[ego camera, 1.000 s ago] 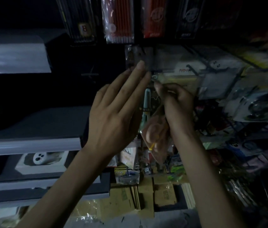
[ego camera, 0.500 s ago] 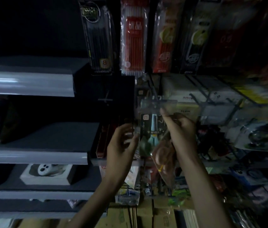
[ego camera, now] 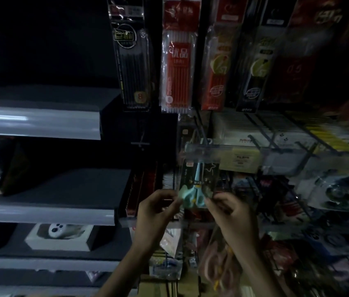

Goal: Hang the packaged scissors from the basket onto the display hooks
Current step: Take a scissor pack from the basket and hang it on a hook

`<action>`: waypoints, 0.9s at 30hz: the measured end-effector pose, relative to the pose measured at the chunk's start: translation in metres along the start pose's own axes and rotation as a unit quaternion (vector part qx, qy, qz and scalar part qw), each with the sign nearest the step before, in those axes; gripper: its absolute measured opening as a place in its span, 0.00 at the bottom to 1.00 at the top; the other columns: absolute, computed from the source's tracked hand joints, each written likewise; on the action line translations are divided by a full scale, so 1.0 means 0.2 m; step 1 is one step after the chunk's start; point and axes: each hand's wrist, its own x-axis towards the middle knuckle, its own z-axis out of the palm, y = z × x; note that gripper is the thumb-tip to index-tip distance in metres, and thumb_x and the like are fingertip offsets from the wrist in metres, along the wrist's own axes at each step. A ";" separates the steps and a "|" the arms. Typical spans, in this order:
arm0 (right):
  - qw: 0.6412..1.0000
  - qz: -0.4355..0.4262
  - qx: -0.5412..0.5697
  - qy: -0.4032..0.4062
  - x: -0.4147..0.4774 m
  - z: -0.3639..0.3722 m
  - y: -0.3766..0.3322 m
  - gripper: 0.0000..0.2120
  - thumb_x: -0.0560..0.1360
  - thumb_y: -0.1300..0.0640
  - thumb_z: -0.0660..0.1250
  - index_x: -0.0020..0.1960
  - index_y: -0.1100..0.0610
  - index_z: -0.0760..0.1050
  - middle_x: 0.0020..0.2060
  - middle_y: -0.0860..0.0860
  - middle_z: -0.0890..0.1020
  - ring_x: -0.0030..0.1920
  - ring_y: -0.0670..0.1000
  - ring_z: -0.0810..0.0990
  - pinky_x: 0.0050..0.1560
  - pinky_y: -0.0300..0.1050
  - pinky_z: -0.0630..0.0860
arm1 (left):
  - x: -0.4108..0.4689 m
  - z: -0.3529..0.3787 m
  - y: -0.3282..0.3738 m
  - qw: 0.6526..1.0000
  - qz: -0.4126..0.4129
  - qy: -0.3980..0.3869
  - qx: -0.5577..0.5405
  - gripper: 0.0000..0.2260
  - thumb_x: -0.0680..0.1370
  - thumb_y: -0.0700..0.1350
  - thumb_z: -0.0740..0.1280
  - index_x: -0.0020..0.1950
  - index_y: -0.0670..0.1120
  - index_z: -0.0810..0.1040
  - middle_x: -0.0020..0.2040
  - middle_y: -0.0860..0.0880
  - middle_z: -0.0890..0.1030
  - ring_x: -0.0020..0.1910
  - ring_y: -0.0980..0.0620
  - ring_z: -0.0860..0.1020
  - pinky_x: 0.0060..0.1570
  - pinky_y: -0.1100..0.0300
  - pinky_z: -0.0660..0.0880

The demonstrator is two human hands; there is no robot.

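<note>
A pack of teal-handled scissors (ego camera: 199,183) hangs upright below a display hook with a clear label strip (ego camera: 207,149). My left hand (ego camera: 158,209) pinches the pack's lower left corner with curled fingers. My right hand (ego camera: 229,211) pinches its lower right corner. A second pack with pink scissors (ego camera: 218,266) dangles under my right hand and wrist; how it is held is hidden. The basket is out of view.
Pencil and pen packs (ego camera: 177,69) hang in a row above. More hooks with packaged goods (ego camera: 340,194) crowd the right side. Grey shelves (ego camera: 40,125) run along the left, one bearing a white box (ego camera: 60,236). Cardboard boxes (ego camera: 160,286) sit below.
Both hands have dropped from the hook tip to the bottom of the teal scissors pack, which now hangs under the hook. The view has tilted upward.
</note>
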 end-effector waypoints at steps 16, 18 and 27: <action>0.991 0.013 0.082 0.104 0.15 0.11 -0.09 0.11 0.75 0.49 0.77 0.45 0.54 0.77 0.34 0.49 0.82 0.32 0.41 0.79 0.32 0.39 0.73 | 0.11 0.07 0.06 0.997 0.007 0.061 -0.037 0.05 0.77 0.40 0.77 0.52 0.42 0.86 0.44 0.49 0.88 0.44 0.52 0.86 0.42 0.64 0.81; 0.989 0.008 0.077 0.127 0.19 0.13 -0.13 0.11 0.75 0.49 0.77 0.45 0.54 0.78 0.34 0.48 0.82 0.33 0.41 0.79 0.32 0.37 0.73 | 0.14 0.09 0.08 0.996 0.013 0.074 -0.041 0.04 0.78 0.41 0.77 0.51 0.43 0.87 0.44 0.49 0.88 0.43 0.52 0.86 0.40 0.63 0.81; 0.986 0.033 0.063 0.152 0.29 0.15 -0.18 0.10 0.75 0.46 0.75 0.46 0.52 0.79 0.35 0.43 0.83 0.36 0.42 0.82 0.34 0.41 0.73 | 0.27 0.11 0.07 0.996 0.031 0.081 -0.009 0.07 0.80 0.41 0.74 0.57 0.43 0.87 0.48 0.50 0.89 0.46 0.51 0.87 0.41 0.60 0.83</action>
